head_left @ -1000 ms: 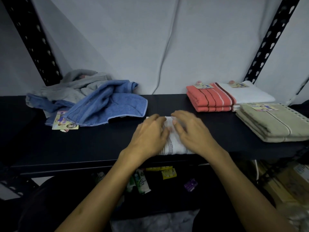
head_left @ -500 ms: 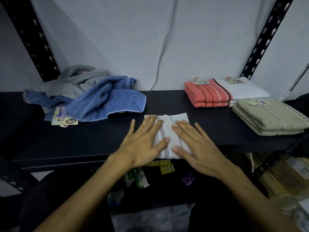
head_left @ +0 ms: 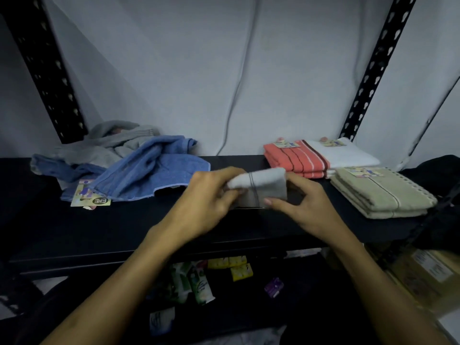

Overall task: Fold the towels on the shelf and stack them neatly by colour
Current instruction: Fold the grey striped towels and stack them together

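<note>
— While you look over the black shelf (head_left: 74, 232), what lies on it?
— At the left, a loose blue towel (head_left: 154, 175) against a crumpled grey towel (head_left: 112, 143), unfolded. At the right, folded ones: a beige towel (head_left: 383, 192) in front, an orange towel (head_left: 293, 158) and a white towel (head_left: 346, 153) side by side behind it.
— And the hands?
— Both hold a small folded white striped towel (head_left: 263, 188) above the shelf's middle: left hand (head_left: 206, 202) curled round its left end, right hand (head_left: 306, 207) pinching its right edge.

The folded white towel (head_left: 263, 188), earlier pressed flat under both palms, is now lifted, gripped between left hand (head_left: 206, 207) and right hand (head_left: 303, 207).
</note>
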A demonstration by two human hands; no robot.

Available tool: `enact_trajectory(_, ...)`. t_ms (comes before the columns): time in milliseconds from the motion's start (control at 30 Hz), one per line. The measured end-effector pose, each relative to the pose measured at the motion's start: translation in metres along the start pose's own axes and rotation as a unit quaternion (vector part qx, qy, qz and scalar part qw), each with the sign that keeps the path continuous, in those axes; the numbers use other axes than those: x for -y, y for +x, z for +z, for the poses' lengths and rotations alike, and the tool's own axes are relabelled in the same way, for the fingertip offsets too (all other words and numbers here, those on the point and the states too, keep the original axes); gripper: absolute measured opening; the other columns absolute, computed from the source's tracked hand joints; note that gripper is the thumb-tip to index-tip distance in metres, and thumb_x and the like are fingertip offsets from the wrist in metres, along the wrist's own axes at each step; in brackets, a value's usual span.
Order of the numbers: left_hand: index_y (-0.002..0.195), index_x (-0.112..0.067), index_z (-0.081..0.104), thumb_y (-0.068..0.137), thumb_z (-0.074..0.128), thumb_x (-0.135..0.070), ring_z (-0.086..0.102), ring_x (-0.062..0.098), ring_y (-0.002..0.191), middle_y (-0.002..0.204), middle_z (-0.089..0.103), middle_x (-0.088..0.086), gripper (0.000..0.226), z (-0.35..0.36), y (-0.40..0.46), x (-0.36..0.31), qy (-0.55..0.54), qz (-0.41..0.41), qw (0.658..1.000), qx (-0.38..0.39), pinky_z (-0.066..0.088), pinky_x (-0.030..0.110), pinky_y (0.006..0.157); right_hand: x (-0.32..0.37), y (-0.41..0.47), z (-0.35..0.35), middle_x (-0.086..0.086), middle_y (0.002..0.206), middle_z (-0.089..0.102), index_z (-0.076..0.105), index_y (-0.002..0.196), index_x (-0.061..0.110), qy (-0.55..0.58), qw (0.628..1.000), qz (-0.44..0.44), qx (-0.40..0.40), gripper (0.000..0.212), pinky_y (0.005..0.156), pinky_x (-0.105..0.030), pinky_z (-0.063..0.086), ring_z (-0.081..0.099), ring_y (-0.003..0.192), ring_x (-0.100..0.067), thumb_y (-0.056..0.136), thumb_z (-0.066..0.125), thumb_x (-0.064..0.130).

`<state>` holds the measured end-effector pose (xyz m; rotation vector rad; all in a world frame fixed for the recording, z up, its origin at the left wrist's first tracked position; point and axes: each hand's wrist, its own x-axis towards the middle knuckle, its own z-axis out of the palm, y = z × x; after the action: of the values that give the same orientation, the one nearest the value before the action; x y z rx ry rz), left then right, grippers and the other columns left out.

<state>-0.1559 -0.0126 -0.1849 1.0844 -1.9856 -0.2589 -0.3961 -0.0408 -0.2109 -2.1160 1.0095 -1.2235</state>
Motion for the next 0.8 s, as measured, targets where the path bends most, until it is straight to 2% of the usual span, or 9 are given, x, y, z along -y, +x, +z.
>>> enact_trajectory(67,0.111,-0.024,0.073,0.092,0.072,-0.020,0.069,0.004,0.090,0.094,0.076,-0.009,0.020,-0.014,0.015,0.005,-0.064,-0.042,0.997,-0.008,0.055,0.031,0.082,-0.006,0.005,0.003,-0.007,0.101,0.076,0.073,0.107,0.009,0.059,0.997,0.037,-0.016,0.027,0.085,-0.038,0.058,0.072,0.096,-0.017,0.083,0.079,0.018)
enact_trajectory(167,0.112,-0.021,0.071,0.090,0.076,-0.023,0.072,0.012,0.095,0.099,0.076,-0.006,0.023,-0.025,0.026,0.011,-0.108,-0.082,0.990,0.046,0.057,0.046,0.090,-0.011,0.016,0.002,-0.028,0.095,0.071,0.073,0.099,-0.005,0.169,0.981,0.076,-0.051,0.030,0.078,-0.051,0.055,0.069,0.082,-0.027,0.081,0.077,0.019)
enact_trajectory(267,0.111,-0.027,0.067,0.078,0.082,-0.045,0.070,0.009,0.091,0.095,0.074,-0.010,0.041,-0.031,0.039,0.003,-0.049,-0.060,0.995,0.057,0.057,0.038,0.085,0.005,0.032,-0.002,-0.028,0.085,0.071,0.071,0.096,-0.007,0.172,0.980,0.095,-0.024,0.037,0.066,-0.039,0.055,0.068,0.069,-0.029,0.077,0.078,0.024)
enact_trajectory(333,0.105,-0.031,0.068,0.077,0.082,-0.049,0.064,0.008,0.085,0.088,0.069,-0.012,0.036,-0.033,0.054,-0.007,0.018,-0.055,0.998,0.009,0.051,0.030,0.079,0.016,0.045,-0.006,-0.021,0.080,0.072,0.071,0.096,-0.003,0.153,0.983,0.096,0.005,0.036,0.061,-0.035,0.055,0.068,0.066,-0.028,0.075,0.079,0.026)
enact_trajectory(400,0.094,-0.030,0.071,0.080,0.081,-0.043,0.064,0.008,0.085,0.084,0.070,-0.012,0.021,-0.036,0.066,-0.015,0.036,-0.062,0.996,-0.053,0.048,0.026,0.078,0.021,0.054,-0.013,-0.013,0.083,0.073,0.072,0.095,0.006,0.215,0.970,0.110,0.013,0.034,0.064,-0.034,0.057,0.070,0.070,-0.026,0.071,0.082,0.028)
enact_trajectory(467,0.088,-0.028,0.072,0.080,0.082,-0.040,0.066,0.008,0.084,0.083,0.071,-0.012,0.017,-0.039,0.071,-0.014,-0.021,-0.083,0.992,-0.098,0.050,0.025,0.077,0.017,0.055,-0.019,-0.015,0.102,0.074,0.071,0.107,0.012,0.329,0.935,0.134,0.011,0.038,0.079,-0.041,0.061,0.072,0.087,-0.030,0.073,0.086,0.020)
enact_trajectory(567,0.087,-0.025,0.074,0.077,0.085,-0.038,0.069,0.015,0.082,0.085,0.074,-0.004,0.020,-0.039,0.068,-0.003,-0.096,-0.119,0.984,-0.096,0.058,0.033,0.076,0.006,0.041,-0.018,-0.021,0.110,0.071,0.065,0.119,0.002,0.412,0.896,0.168,0.001,0.045,0.084,-0.046,0.060,0.072,0.092,-0.032,0.076,0.078,0.004)
enact_trajectory(700,0.095,-0.019,0.077,0.079,0.086,-0.032,0.064,0.009,0.071,0.082,0.075,0.008,0.022,-0.018,0.056,0.015,-0.116,-0.192,0.974,0.013,0.056,0.032,0.072,-0.003,0.042,-0.024,-0.016,0.090,0.074,0.070,0.099,0.005,0.354,0.909,0.218,-0.040,0.032,0.070,-0.035,0.061,0.072,0.071,-0.023,0.072,0.081,0.018)
enact_trajectory(800,0.091,-0.020,0.077,0.080,0.083,-0.040,0.065,0.008,0.077,0.078,0.072,-0.004,0.023,0.009,0.046,0.029,-0.037,-0.220,0.974,0.023,0.048,0.025,0.072,-0.013,0.065,-0.030,-0.011,0.081,0.076,0.072,0.096,0.007,0.179,0.950,0.253,-0.037,0.022,0.062,-0.027,0.058,0.071,0.063,-0.017,0.078,0.083,0.015)
